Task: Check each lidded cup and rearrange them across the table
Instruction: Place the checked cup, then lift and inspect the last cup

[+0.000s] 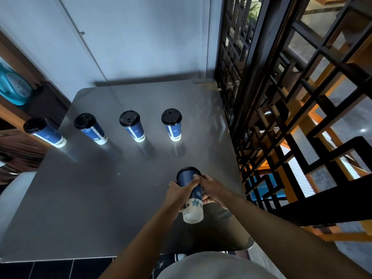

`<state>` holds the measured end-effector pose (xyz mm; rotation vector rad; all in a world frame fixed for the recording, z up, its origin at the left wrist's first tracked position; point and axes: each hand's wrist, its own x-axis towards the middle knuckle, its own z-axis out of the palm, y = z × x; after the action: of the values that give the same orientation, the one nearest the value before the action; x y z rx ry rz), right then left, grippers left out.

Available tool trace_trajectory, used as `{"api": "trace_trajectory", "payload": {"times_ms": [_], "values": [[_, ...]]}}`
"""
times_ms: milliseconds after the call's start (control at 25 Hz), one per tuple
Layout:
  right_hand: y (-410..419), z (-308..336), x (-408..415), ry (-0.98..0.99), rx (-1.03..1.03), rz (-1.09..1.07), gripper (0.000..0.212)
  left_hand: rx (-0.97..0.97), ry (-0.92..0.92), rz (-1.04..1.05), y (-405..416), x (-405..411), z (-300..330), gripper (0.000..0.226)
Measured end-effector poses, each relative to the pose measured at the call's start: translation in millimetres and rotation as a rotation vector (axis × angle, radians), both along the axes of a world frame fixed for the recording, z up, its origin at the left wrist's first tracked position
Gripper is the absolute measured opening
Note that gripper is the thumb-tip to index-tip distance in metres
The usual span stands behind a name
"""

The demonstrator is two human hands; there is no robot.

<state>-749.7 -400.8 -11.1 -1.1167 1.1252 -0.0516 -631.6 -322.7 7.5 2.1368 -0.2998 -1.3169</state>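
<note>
- Five lidded cups are in my view: four stand in a row across the far part of the tabletop [112,198], and the fifth cup [191,195] is held above the near right part, tilted, its lid pointing away from me.
- My left hand [178,193] grips its blue side; my right hand [211,189] holds the other side. Both grips are closed on this cup.
- Risk, I think: if the lid sits loose, tilting may spill; the leftmost cup [45,132] stands close to the edge.
- Surface is smooth grey metal, reflective; a pale wall [141,37] behind, a dark lattice screen [291,97] at right.
</note>
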Motion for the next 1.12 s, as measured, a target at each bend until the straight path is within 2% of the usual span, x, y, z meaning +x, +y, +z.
{"api": "trace_trajectory", "payload": {"times_ms": [320,480,600,640,880,1000,1120], "values": [[-7.3,1.2,1.2,-0.082,0.093,-0.09,0.04,-0.177,0.338,0.273,-8.3,5.4,-0.6,0.066],[-8.7,-3.5,3.7,-0.091,0.097,-0.135,0.039,-0.197,0.478,0.402,-12.2,5.1,-10.4,0.09],[-9.5,-7.8,5.8,-0.083,0.101,-0.164,0.044,-0.167,0.419,0.332,-11.0,3.1,1.6,0.061],[-9.1,-7.3,6.1,-0.077,0.104,-0.173,0.045,-0.137,0.391,0.29,-10.7,3.7,0.9,0.057],[-10.1,-4.6,6.6,-0.065,0.046,-0.118,0.036,-0.119,0.254,0.115,-8.6,3.3,5.0,0.072],[-10.8,-0.5,5.1,-0.068,0.067,-0.121,0.039,-0.212,0.394,0.197,-10.4,6.2,0.7,0.077],[-11.3,2.6,1.8,-0.082,0.094,-0.107,0.043,-0.245,0.541,0.297,-12.5,8.3,-17.9,0.11]]}}
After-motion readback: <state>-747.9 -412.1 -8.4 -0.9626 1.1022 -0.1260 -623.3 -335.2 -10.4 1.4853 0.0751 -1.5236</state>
